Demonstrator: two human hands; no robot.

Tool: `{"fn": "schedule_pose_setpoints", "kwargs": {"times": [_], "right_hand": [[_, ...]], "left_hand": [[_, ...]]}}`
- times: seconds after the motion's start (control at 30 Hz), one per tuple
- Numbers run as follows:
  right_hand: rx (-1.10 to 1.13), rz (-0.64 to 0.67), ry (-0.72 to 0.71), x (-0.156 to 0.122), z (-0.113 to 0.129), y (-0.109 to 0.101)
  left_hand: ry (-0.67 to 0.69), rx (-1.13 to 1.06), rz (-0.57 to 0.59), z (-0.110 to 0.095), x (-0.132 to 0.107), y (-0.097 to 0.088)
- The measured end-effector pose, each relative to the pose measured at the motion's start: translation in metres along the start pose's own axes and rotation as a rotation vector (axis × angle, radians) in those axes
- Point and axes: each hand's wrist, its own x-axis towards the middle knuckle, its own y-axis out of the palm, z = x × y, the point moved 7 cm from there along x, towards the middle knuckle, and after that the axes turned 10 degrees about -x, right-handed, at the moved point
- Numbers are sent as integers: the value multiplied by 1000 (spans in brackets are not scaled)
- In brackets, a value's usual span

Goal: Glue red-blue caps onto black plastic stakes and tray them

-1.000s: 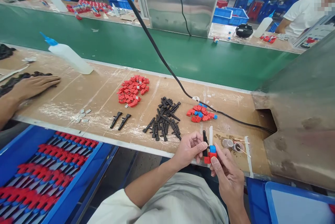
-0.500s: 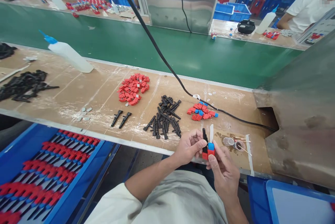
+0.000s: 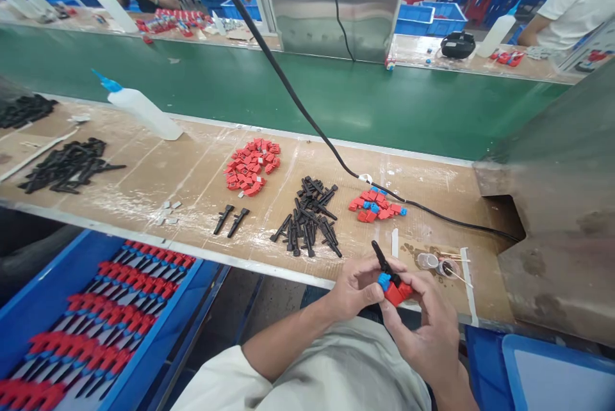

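Observation:
Both my hands hold one small toy figure part (image 3: 398, 294) over the front edge of the bench. It has red blocks, a blue block and a black stick-like piece (image 3: 381, 255) that leans up to the left. My left hand (image 3: 361, 289) pinches it by the blue end, thumb in front. On the red end the fingers and thumb of my right hand (image 3: 425, 315) are closed. Just beyond them lies a loose heap of black toy pieces (image 3: 310, 216), with two more black pieces (image 3: 230, 221) to its left. Red and blue parts (image 3: 377, 205) lie behind my hands.
Red pieces (image 3: 252, 166) lie farther back, near a glue bottle (image 3: 144, 113). Small cups (image 3: 448, 267) with sticks stand right of my hands. A black cable (image 3: 307, 116) crosses the bench. At lower left, a blue crate (image 3: 52, 283) holds rows of red-and-black parts. Other people sit opposite.
The toy part has turned in my hands: its red end now points right and the black piece leans left. My left fingers have moved from the black piece to the blue end. The view has shifted slightly.

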Motion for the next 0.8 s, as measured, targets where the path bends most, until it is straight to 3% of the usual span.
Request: {"fn": "schedule_pose_setpoints", "kwargs": {"times": [0.1,0.23,0.4,0.53,0.67,0.8], "right_hand": [[-199,-36,-213,9,24,-7],[-323,-103,-324,7,39,-10],[-379,-158,-331,-4,46,-9],[-379,-185,-332,-6,46,-7],[-372,-179,-342,-5,48,-7],[-290,-114,-219,-15,49,-22]], "left_hand": [[36,-29,52,-3,-4,5],[-8,-206,48,3,-11,10],[-36,-250,-45,6,-19,14],[-30,-261,-41,6,-18,14],[18,-224,13,6,-18,11],[96,-117,158,12,-35,19]]}}
